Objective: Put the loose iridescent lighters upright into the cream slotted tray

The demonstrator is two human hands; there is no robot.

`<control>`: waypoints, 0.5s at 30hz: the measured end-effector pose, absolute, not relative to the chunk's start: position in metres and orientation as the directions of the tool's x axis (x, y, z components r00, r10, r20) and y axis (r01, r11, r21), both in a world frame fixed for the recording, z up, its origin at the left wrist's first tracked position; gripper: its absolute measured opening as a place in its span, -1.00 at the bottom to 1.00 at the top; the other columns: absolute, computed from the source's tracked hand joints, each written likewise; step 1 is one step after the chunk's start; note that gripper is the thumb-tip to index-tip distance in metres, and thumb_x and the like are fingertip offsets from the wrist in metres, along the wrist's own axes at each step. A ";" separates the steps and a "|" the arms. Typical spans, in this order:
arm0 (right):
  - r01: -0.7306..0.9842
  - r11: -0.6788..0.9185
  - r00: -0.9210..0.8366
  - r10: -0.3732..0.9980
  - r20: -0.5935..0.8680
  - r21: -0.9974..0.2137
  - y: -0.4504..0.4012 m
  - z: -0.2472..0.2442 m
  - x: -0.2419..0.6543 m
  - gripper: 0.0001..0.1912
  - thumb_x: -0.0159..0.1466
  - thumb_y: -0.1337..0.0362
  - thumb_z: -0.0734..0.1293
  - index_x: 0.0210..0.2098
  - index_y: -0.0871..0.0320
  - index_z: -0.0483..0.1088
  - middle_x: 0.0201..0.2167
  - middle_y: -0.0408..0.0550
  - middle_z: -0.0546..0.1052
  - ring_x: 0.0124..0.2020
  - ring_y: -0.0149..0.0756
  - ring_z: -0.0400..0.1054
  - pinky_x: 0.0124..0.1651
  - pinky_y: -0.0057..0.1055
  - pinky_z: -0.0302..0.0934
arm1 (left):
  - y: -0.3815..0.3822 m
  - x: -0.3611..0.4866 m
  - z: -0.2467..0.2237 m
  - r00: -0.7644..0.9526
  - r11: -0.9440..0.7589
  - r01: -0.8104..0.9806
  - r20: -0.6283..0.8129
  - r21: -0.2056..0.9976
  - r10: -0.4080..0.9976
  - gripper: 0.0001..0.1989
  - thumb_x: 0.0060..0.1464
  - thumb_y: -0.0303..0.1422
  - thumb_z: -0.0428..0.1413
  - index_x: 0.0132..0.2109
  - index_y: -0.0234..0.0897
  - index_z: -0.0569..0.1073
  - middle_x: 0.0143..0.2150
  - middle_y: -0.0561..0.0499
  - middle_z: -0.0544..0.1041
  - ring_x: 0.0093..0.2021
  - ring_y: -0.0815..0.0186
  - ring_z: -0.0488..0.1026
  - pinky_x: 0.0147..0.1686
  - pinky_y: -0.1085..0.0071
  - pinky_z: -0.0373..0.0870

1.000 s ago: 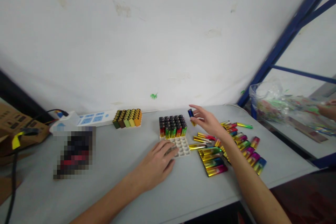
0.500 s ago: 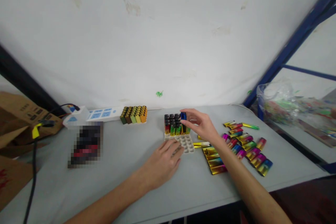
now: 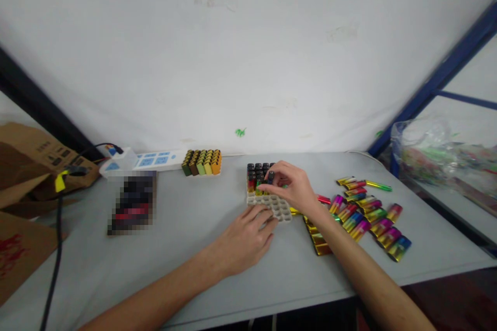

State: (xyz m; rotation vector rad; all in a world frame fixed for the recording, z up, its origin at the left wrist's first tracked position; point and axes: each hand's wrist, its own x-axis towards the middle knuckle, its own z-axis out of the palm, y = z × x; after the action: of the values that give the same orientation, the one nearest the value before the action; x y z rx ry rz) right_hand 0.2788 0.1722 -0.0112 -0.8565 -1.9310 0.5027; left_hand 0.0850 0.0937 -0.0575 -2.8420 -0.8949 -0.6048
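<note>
Lighter-shaped piece (image 3: 271,176), dark-topped and upright, is pinched between the thumb and fingers of the right hand (image 3: 281,182), above the far half of a pale holed tray (image 3: 285,214). Similar black-topped pieces (image 3: 254,167) stand packed toward the tray's 11 o'clock; bare holes show toward 6. At its 7 o'clock edge lies the left hand (image 3: 250,235), fingers bent over the rim; whether they grip it, I cannot tell. Shiny multicoloured pieces (image 3: 382,226) lie scattered on the grey tabletop (image 3: 182,227) from 3 to 4 o'clock. Toward 10 sit a filled block of gold-topped pieces (image 3: 202,163) and a white power strip (image 3: 171,159).
</note>
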 end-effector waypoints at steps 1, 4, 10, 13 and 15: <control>0.393 0.654 -0.293 0.756 0.586 -0.647 0.172 -0.012 0.277 -0.52 0.24 -0.18 0.52 -0.30 0.13 0.49 -0.45 -0.13 0.53 -0.54 -0.41 0.36 -0.47 -0.46 0.28 | 0.093 0.085 -0.058 0.749 -0.820 0.572 0.400 0.014 0.529 -0.71 0.35 -0.40 0.17 0.18 -0.33 0.49 0.10 -0.16 0.57 0.22 0.04 0.44 0.28 0.12 0.37; 0.459 0.594 -0.235 0.798 0.554 -0.661 0.173 -0.015 0.270 -0.48 0.23 -0.23 0.50 -0.24 0.11 0.48 -0.63 -0.25 0.46 -0.63 -0.39 0.36 -0.55 -0.48 0.22 | 0.091 0.087 -0.057 0.752 -0.815 0.579 0.402 -0.023 0.523 -0.69 0.36 -0.37 0.16 0.18 -0.36 0.49 0.10 -0.18 0.57 0.22 0.02 0.45 0.27 0.11 0.36; 0.486 0.707 -0.299 0.687 0.662 -0.514 0.177 -0.025 0.259 -0.63 0.43 -0.05 0.39 0.01 0.09 0.53 -0.48 -0.16 0.62 -0.52 -0.33 0.53 -0.35 -0.44 0.45 | 0.090 0.087 -0.056 0.760 -0.817 0.576 0.390 -0.031 0.520 -0.67 0.41 -0.34 0.11 0.22 -0.37 0.48 0.13 -0.18 0.56 0.23 0.03 0.43 0.29 0.12 0.34; 0.488 0.788 -0.366 0.575 0.732 -0.375 0.177 -0.028 0.258 -0.69 0.51 0.10 0.33 0.13 0.09 0.54 -0.23 -0.01 0.68 -0.29 -0.26 0.61 -0.13 -0.37 0.53 | 0.090 0.086 -0.058 0.757 -0.813 0.582 0.371 -0.010 0.538 -0.66 0.41 -0.32 0.11 0.24 -0.36 0.47 0.14 -0.17 0.56 0.24 0.02 0.43 0.29 0.12 0.34; 0.468 0.825 -0.435 0.526 0.731 -0.315 0.176 -0.030 0.259 -0.70 0.53 0.20 0.30 0.18 0.07 0.52 -0.08 0.03 0.66 -0.13 -0.23 0.61 -0.01 -0.33 0.53 | 0.090 0.086 -0.060 0.755 -0.810 0.587 0.361 0.002 0.548 -0.65 0.41 -0.31 0.11 0.24 -0.35 0.47 0.15 -0.17 0.56 0.24 0.02 0.43 0.29 0.12 0.35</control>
State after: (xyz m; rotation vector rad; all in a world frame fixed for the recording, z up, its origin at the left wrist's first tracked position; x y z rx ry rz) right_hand 0.2590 0.1758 -0.0304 -0.7282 -2.0991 0.0803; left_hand 0.0861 0.0899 -0.0597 -2.8379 -0.9204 -0.5303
